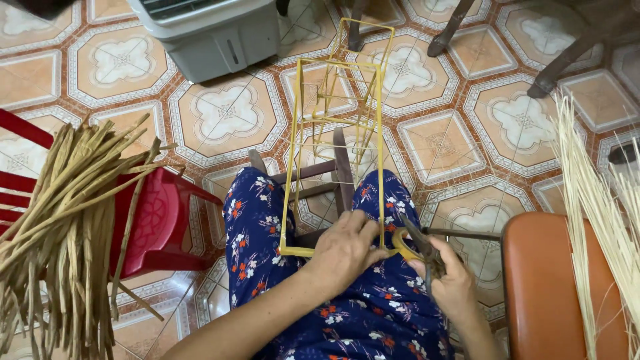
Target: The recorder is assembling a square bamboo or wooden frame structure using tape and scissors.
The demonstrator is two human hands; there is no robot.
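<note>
A tall yellow wire frame [333, 127] leans from my lap out over the tiled floor, with thin pale strands strung across its far part. My left hand [347, 248] grips the frame's near right corner on my lap. My right hand [450, 280] holds a pair of scissors [419, 245] with yellow handles, their dark blades pointing up and left beside the frame's right bar. I wear dark blue trousers with a flower print [373, 313].
A red plastic chair [157, 223] at left carries a bundle of dried brown reed strips [63, 227]. An orange stool [553, 287] at right holds thin pale fibres [600, 213]. A grey plastic appliance [210, 33] and dark chair legs [563, 60] stand farther off.
</note>
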